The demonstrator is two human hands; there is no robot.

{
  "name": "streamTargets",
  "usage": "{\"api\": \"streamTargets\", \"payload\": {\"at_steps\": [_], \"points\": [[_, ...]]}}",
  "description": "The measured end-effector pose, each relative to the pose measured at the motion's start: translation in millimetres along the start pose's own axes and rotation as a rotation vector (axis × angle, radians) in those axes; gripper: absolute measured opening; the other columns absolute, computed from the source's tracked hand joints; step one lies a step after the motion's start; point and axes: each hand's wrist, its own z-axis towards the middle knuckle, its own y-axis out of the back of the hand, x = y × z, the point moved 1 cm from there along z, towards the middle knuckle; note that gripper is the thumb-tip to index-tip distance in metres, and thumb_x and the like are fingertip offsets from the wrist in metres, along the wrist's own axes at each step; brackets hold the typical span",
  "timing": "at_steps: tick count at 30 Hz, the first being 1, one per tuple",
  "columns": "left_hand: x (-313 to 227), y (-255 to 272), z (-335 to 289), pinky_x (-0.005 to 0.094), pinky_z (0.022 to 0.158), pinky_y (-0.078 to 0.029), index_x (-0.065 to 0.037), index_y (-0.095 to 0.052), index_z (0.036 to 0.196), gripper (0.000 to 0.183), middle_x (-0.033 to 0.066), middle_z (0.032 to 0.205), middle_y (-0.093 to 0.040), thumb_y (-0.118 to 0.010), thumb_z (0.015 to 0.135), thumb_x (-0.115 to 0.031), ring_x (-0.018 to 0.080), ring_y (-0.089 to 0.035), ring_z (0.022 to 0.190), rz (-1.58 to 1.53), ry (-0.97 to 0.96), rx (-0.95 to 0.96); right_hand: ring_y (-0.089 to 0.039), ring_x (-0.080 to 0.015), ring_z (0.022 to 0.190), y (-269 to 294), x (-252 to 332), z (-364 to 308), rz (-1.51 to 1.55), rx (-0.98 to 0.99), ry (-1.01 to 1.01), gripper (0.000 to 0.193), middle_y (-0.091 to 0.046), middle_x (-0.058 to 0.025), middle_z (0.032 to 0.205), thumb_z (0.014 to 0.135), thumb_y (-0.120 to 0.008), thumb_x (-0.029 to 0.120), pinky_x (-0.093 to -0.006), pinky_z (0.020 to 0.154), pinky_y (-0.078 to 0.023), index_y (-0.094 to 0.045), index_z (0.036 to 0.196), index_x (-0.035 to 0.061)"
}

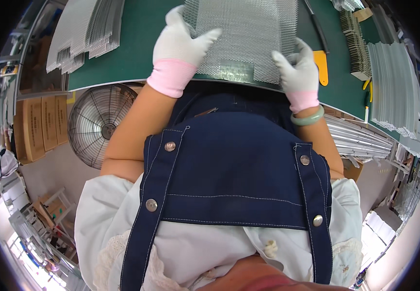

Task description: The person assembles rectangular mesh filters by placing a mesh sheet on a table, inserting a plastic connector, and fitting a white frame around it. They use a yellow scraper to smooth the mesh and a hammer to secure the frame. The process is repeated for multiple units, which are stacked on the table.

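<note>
A silver metal mesh sheet (241,41) with a cut-out in its near edge lies on the green table top (135,39) in front of me. My left hand (183,46), in a white glove with a pink cuff, is at the left edge of the mesh. Its thumb is spread out over the sheet and the fingers stand apart. At the right near corner is my right hand (299,70), gloved alike, with thumb and fingers curved and a gap between them. Neither hand shows a firm grip on the mesh.
Stacked mesh sheets (86,31) lie at the left. To the right are a yellow flat tool (321,68), a black rod (318,26), a row of stacked thin pieces (355,46), more mesh sheets (391,85) and yellow-handled pliers (368,87). A floor fan (104,127) stands below the table's left side.
</note>
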Motion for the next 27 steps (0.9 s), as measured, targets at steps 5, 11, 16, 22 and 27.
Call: {"api": "streamTargets", "payload": {"at_steps": [5, 11, 16, 22, 27], "points": [[17.9, -35.6, 0.0, 0.0407, 0.076, -0.054, 0.007, -0.038, 0.135, 0.093, 0.019, 0.086, -0.067, -0.076, 0.076, -0.055, 0.035, -0.068, 0.081, 0.176, 0.087, 0.157, -0.063, -0.0412, 0.104, -19.7, -22.6, 5.1, -0.14, 0.105, -0.083, 0.076, -0.065, -0.0289, 0.11, 0.085, -0.069, 0.041, -0.042, 0.091, -0.049, -0.04, 0.136, -0.0084], [23.6, -49.8, 0.6, 0.0427, 0.077, -0.055, 0.011, -0.039, 0.13, 0.092, 0.025, 0.092, -0.068, -0.071, 0.078, -0.059, 0.038, -0.068, 0.09, 0.281, 0.094, 0.245, -0.061, -0.0413, 0.108, -28.4, -35.1, 15.8, -0.328, 0.165, -0.071, 0.075, -0.063, -0.0309, 0.114, 0.086, -0.067, 0.041, -0.0431, 0.094, -0.049, -0.04, 0.137, -0.0082], [23.2, -50.2, 7.2, 0.0436, 0.076, -0.055, 0.01, -0.046, 0.119, 0.083, 0.0269, 0.093, -0.068, -0.069, 0.079, -0.059, 0.0394, -0.068, 0.089, 0.313, 0.121, 0.336, -0.061, -0.0409, 0.109, -27.1, -30.1, 20.7, -0.381, 0.24, -0.096, 0.073, -0.062, -0.0307, 0.114, 0.087, -0.066, 0.042, -0.0431, 0.094, -0.049, -0.043, 0.135, -0.008], [25.3, -50.7, 15.0, 0.0421, 0.076, -0.055, 0.004, -0.052, 0.104, 0.066, 0.0231, 0.088, -0.069, -0.071, 0.08, -0.055, 0.0361, -0.069, 0.088, 0.313, 0.139, 0.375, -0.063, -0.0412, 0.103, -29.6, -32.2, 21.3, -0.442, 0.224, -0.053, 0.07, -0.065, -0.0284, 0.107, 0.087, -0.065, 0.044, -0.0445, 0.09, -0.05, -0.046, 0.13, -0.0072], [28.6, -50.4, 13.5, 0.0427, 0.074, -0.056, 0.003, -0.052, 0.104, 0.067, 0.0223, 0.089, -0.068, -0.07, 0.079, -0.056, 0.0352, -0.069, 0.088, 0.33, 0.095, 0.348, -0.064, -0.0393, 0.1, -32.5, -27.2, 20.3, -0.471, 0.236, -0.08, 0.062, -0.066, -0.0273, 0.104, 0.087, -0.064, 0.047, -0.0453, 0.085, -0.052, -0.051, 0.12, -0.0039]]}}
